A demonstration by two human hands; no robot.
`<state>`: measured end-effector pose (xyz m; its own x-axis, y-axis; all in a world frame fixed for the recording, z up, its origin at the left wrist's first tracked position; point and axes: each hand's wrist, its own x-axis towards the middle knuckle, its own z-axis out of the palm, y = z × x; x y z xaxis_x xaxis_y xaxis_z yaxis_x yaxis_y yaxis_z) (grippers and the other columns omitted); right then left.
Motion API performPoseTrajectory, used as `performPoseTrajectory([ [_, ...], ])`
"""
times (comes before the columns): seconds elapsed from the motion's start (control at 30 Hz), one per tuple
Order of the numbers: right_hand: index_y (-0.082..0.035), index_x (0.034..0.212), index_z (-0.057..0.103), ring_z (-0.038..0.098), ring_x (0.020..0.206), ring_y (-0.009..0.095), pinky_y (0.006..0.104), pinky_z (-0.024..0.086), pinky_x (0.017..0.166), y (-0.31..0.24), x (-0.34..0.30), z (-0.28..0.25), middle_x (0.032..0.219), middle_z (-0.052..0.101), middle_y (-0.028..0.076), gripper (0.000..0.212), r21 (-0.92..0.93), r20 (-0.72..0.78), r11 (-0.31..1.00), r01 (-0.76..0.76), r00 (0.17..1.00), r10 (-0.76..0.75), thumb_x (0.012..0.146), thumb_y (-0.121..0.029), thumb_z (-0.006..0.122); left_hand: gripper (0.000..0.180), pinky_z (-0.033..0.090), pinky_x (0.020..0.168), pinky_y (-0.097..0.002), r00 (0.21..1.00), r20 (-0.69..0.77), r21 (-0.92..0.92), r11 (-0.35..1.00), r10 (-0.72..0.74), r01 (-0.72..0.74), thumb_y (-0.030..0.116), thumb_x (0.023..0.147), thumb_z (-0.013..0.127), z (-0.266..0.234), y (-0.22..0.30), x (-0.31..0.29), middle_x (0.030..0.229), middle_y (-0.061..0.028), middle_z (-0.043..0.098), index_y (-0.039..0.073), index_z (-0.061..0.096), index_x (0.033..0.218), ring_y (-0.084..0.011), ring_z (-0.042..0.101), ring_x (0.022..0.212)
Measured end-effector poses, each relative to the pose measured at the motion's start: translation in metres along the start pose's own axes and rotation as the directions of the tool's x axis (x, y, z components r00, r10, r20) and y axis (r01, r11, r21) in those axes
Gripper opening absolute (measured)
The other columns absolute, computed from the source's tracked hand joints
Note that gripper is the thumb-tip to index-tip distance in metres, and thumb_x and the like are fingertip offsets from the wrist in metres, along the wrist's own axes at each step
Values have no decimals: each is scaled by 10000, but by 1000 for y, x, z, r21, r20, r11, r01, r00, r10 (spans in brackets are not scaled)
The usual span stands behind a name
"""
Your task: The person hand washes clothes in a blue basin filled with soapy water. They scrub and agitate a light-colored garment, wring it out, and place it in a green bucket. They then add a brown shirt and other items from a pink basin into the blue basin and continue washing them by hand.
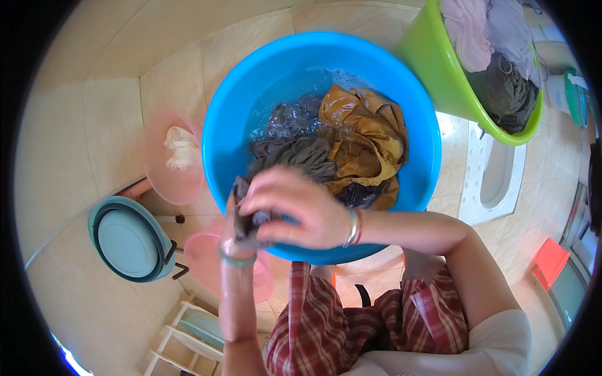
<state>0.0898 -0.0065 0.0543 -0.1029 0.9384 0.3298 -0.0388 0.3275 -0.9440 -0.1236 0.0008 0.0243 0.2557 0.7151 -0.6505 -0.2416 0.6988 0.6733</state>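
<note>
A large blue basin (221, 94) holds water and soaking clothes. At its near left rim my left hand (229, 216), with a green bangle at the wrist, is closed on a dark grey garment (300, 156), and bunched cloth covers most of its fingers. My right hand (298, 210), wearing a silver bracelet and a red band, curls its fingers over the same bunch from the right, slightly smeared by motion. The rest of that garment trails into the basin. Beside it lie a brown-yellow garment (364, 131) and a dark wet cloth (295, 116), partly under water.
A green tub (433, 69) with pale and dark clothes stands at the far right, near a squat toilet (492, 172). On the left are a pink basin (157, 156) with white cloth, a teal folding basin (128, 241), another pink basin (210, 263) and a white rack (182, 338).
</note>
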Motion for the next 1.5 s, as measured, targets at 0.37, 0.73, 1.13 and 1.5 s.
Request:
performPoseTrajectory([
  [0.37, -247, 1426, 457, 264, 1411, 335, 574, 275, 1087, 180, 0, -61, 1520, 336, 83, 524, -798, -61, 540, -267, 928, 368, 947, -436, 554, 368, 486, 603, -258, 932, 57, 90, 928, 357, -361, 166, 791, 612, 80, 139, -88, 1076, -218, 551, 36, 453, 1096, -233, 555, 842],
  [0.73, -213, 1242, 629, 495, 1235, 307, 567, 422, 923, 116, -31, -80, 1312, 556, 87, 437, -963, 125, 186, -196, 288, 949, 906, -485, 564, 402, 396, 564, -264, 922, -124, 56, 930, 366, -362, 178, 644, 658, 112, 113, -54, 902, -111, 475, 99, 357, 899, -191, 499, 692],
  [1.13, -82, 1186, 634, 591, 1106, 228, 410, 463, 977, 131, 3, -73, 1222, 609, 84, 696, 750, 303, 145, -645, 530, 792, 866, -690, 529, 508, 403, 846, -350, 811, 318, -72, 865, 491, -496, 241, 565, 719, 58, 96, -13, 934, -87, 521, 59, 459, 963, -237, 509, 925],
  [1.5, -188, 1214, 618, 512, 1154, 328, 400, 463, 971, 200, 15, -121, 1271, 510, 142, 336, -676, -234, 656, -335, 942, 239, 892, -283, 644, 360, 446, 811, -314, 896, 101, 960, 194, 433, -202, -53, 702, 670, -12, -2, 69, 1074, -107, 536, 95, 560, 1013, -218, 531, 951],
])
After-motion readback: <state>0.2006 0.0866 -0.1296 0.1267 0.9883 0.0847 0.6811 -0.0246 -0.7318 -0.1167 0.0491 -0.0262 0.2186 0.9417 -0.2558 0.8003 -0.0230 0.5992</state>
